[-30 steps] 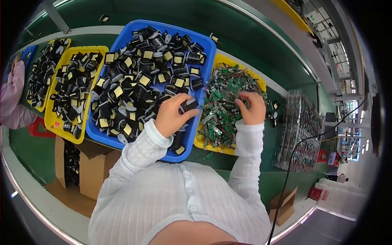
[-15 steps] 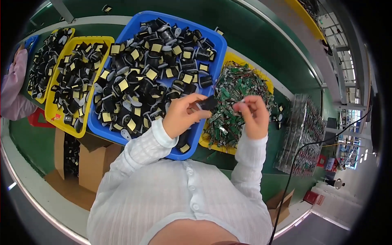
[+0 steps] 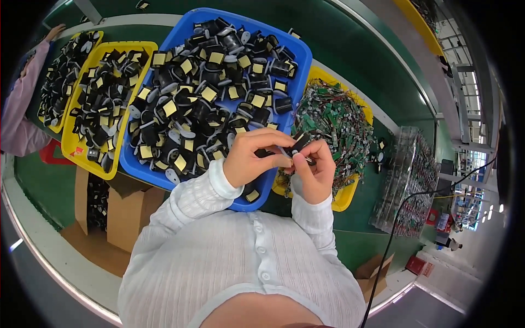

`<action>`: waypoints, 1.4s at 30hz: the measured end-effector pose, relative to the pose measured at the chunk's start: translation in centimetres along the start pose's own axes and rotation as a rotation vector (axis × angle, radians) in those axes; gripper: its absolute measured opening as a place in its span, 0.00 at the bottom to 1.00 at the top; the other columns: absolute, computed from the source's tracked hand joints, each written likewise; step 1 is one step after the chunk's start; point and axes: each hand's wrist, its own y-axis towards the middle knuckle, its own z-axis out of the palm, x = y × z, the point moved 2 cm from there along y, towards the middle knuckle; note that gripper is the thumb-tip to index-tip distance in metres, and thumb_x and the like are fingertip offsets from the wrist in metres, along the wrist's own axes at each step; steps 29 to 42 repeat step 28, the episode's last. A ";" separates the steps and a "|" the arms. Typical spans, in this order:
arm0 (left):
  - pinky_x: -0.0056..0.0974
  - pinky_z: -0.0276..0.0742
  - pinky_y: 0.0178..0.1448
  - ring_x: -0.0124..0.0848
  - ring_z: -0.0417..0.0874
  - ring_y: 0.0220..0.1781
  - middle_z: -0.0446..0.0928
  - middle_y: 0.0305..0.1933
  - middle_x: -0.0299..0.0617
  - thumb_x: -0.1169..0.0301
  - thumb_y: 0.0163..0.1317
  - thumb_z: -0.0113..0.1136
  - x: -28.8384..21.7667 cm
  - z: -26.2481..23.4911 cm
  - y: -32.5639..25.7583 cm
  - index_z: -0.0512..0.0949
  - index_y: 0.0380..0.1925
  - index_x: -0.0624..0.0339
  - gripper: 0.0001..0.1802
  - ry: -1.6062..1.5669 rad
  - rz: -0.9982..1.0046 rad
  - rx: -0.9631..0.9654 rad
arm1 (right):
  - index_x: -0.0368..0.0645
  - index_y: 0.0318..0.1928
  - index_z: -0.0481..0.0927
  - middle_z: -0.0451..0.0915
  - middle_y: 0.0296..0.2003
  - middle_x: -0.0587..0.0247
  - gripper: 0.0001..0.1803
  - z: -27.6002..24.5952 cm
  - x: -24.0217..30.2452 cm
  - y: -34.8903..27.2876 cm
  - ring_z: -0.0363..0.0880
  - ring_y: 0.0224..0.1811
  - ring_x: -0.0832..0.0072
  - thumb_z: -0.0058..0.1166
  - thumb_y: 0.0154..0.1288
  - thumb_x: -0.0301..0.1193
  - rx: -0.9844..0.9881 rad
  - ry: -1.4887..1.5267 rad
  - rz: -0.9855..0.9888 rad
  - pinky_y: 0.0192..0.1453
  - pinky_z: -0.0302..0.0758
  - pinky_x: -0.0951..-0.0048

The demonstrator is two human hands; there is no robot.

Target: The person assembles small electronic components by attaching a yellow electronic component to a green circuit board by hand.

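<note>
Between my two hands, above the right rim of the blue tray [image 3: 192, 15], is a small black plastic housing [image 3: 300, 143] with a grey edge. My left hand [image 3: 252, 157] pinches it from the left with thumb and fingers. From the other side my right hand [image 3: 314, 168] closes on it, thumb and forefinger pressed together. A small whitish spot shows at the right thumb tip; I cannot tell what it is. The tray holds many similar black housings [image 3: 208, 94], several with pale yellow squares and grey discs. Under my right hand lies a yellow tray [image 3: 343, 200] heaped with green circuit boards [image 3: 342, 128].
Two more yellow trays [image 3: 65, 143] of black housings stand at the left, beside another person's pink sleeve [image 3: 21, 112]. Clear plastic trays [image 3: 402, 183] are stacked at the right, past a hanging black cable [image 3: 395, 218]. An open cardboard box [image 3: 127, 218] sits below left.
My right hand has moved left to meet the black housing in my left hand; both now touch it. The other person's arm at the far left has reached farther forward.
</note>
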 end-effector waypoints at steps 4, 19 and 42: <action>0.34 0.75 0.43 0.34 0.79 0.40 0.78 0.38 0.46 0.81 0.41 0.63 -0.4 -0.2 0.3 0.79 0.33 0.66 0.14 0.220 0.231 -0.028 | 0.37 0.30 0.67 0.74 0.24 0.64 0.07 -0.4 0.1 0.0 0.73 0.23 0.84 0.52 0.57 0.23 0.029 -0.072 0.002 0.26 0.70 0.84; 0.36 0.74 0.46 0.35 0.79 0.41 0.78 0.38 0.45 0.77 0.43 0.65 -0.3 0.1 0.2 0.79 0.31 0.65 0.12 0.320 0.324 -0.038 | 0.35 0.29 0.67 0.75 0.23 0.63 0.07 -0.4 -0.4 0.2 0.71 0.22 0.85 0.52 0.55 0.22 0.055 -0.181 -0.008 0.25 0.69 0.83; 0.32 0.71 0.50 0.30 0.75 0.47 0.71 0.47 0.45 0.79 0.58 0.50 1.2 0.6 -0.2 0.72 0.40 0.65 0.09 -0.283 -0.049 0.026 | 0.36 0.33 0.67 0.70 0.20 0.65 0.09 0.5 -0.7 -0.5 0.71 0.20 0.82 0.41 0.64 0.31 0.042 -0.150 -0.073 0.25 0.72 0.80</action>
